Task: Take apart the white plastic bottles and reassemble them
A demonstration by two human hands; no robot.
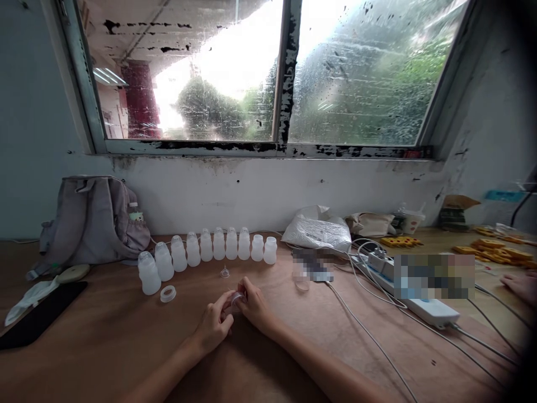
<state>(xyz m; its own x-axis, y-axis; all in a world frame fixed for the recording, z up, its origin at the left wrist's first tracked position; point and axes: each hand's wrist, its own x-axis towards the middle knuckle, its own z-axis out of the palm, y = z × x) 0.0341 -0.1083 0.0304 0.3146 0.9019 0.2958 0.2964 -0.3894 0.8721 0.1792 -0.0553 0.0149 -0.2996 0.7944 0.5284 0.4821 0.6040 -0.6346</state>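
Both hands meet over the brown tabletop. My left hand (215, 326) and my right hand (252, 307) are closed around a small translucent baby bottle part (238, 298) with a round rim; fingers cover most of it. Just beyond them a clear bottle nipple (225, 272) stands upright. A white bottle collar ring (168, 294) lies to the left. Frosted baby bottles (179, 254) stand in a curved row behind, most of them with clear caps. Two at the right end, including a bottle (270, 251), look uncapped. A clear cap (301, 281) lies at the right.
A grey backpack (94, 221) leans at the back left, near a black flat item (46, 313). On the right are a white power strip (428, 308), cables, a silvery bag (319, 229) and yellow parts (499, 252). Another person's hand (520, 286) is at the far right.
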